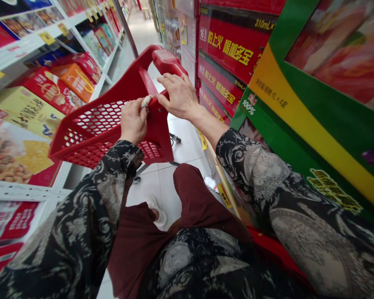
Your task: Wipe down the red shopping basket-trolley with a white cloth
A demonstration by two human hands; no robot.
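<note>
A red plastic shopping cart (pixel 96 139) with a mesh basket stands tilted across the view in front of my legs. My left hand (pixel 133 121) is closed at its near rim, pinching a small crumpled white cloth or tissue (pixel 146 101) that touches the red plastic. Just to the right, my right hand (pixel 180 96) holds the cart near its handle (pixel 166 61). Its fingers reach over the top and its thumb lies lower on the rim. The undersides of both hands are hidden.
Shelves of packaged snacks (pixel 21 141) with yellow price tags line the left side. Stacked red drink cartons (pixel 227 50) and a large green box (pixel 305 137) crowd the right. Between them a narrow tiled aisle (pixel 143 29) runs ahead.
</note>
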